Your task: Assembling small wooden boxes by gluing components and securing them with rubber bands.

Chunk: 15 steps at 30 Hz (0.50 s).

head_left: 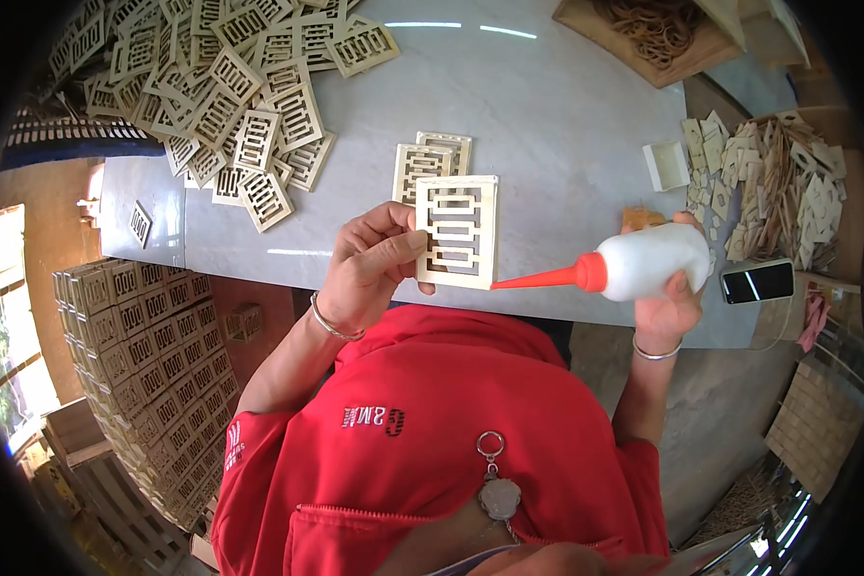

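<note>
Pinching panel (pixel 489 230) in left fingers (pixel 400 252), clasping bottle (pixel 655 261) in right fingers (pixel 680 286); might blot panel's corner if squeezing too hard.

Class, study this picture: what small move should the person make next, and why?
Probably a light squeeze of the white bottle: the right hand grips it, its red nozzle points at the slatted panel's lower right corner, and the left hand holds that panel by its opposite edge. Whether the tip touches is hard to tell.

Bright window (pixel 6 326), grey marbled table (pixel 557 144)
</note>
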### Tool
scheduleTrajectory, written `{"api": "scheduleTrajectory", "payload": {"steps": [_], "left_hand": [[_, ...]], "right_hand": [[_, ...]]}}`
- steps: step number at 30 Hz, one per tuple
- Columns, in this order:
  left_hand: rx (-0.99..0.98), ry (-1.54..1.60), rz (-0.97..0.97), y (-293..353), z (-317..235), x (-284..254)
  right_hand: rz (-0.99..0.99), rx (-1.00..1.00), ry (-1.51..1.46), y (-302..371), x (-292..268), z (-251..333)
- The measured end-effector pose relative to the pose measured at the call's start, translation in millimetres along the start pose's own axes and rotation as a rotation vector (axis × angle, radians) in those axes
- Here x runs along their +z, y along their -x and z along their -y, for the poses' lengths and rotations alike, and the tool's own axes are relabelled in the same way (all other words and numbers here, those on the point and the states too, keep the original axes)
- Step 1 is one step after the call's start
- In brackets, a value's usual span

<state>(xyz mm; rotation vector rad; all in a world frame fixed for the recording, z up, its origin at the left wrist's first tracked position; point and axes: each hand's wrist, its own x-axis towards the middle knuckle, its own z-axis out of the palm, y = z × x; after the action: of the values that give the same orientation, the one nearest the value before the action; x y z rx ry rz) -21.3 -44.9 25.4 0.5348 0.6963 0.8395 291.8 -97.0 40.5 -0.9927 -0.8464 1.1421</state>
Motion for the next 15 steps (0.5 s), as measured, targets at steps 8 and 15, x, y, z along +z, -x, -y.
{"api": "scheduleTrajectory", "payload": {"steps": [8, 15], "left_hand": [[0.096, -0.214, -0.205, 4, -6, -37], [0.108, -0.645, -0.404, -11, 12, -72]], "right_hand": [[-0.068, 0.046, -0.126, 5, 2, -15], [-0.085, 0.060, -0.234, 16, -21, -31]]}}
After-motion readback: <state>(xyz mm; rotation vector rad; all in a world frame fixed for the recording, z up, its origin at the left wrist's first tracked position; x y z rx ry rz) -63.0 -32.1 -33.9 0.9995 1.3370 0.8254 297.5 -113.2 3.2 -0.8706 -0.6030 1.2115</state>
